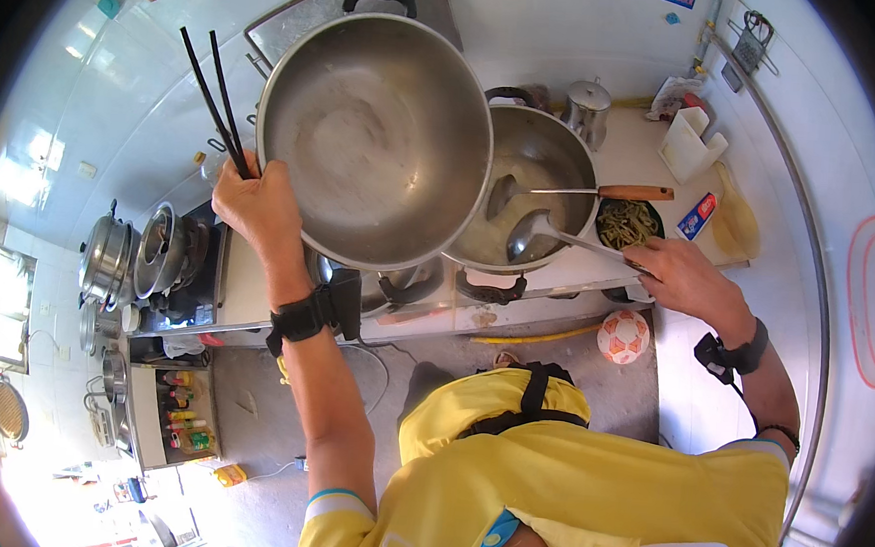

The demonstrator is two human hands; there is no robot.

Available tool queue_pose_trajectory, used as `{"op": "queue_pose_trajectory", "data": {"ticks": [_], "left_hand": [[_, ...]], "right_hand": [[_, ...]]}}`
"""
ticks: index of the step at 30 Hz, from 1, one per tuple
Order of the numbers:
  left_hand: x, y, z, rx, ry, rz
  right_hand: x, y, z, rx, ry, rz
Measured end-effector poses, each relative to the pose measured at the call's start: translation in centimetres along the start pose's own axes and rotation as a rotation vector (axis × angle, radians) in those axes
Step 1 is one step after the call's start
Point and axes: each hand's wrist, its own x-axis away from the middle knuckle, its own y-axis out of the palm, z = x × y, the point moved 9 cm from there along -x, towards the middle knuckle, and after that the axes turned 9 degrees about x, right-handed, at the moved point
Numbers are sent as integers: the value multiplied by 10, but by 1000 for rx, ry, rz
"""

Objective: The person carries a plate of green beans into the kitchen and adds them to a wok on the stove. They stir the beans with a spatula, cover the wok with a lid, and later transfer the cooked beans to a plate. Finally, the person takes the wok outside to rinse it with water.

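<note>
My left hand [258, 202] grips a large metal wok [378, 142] at its left rim, with its inside facing me. A pair of black chopsticks [219, 102] sticks up from the same hand. The wok's inside shows only a whitish film. Behind it and partly hidden stands a second wok [581, 143] with pale, cloudy liquid in it. My right hand [685, 277] holds the handle of a metal ladle [528, 234], its bowl inside the second wok. Another ladle with a wooden handle [634, 193] lies across that wok's right rim.
Right of the second wok sit a bowl of green vegetables [628, 225], a boxed product [696, 216], a yellowish scoop [734, 216], a white plastic container [690, 142] and a metal kettle [589, 106]. Stacked pots [108, 257] stand at left. A ball [623, 337] lies below the counter edge.
</note>
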Motion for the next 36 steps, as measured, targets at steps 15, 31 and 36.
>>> {"op": "queue_pose_trajectory", "data": {"ticks": [15, 31, 36], "left_hand": [[2, -12, -21, -77, -31, 53], [32, -187, -30, 247, -110, 136], [58, -311, -69, 240, -231, 301]], "right_hand": [[-104, 106, -142, -1694, 203, -147], [-154, 134, -285, -2243, 260, -162], [-151, 154, -358, -2012, 281, 21]]}}
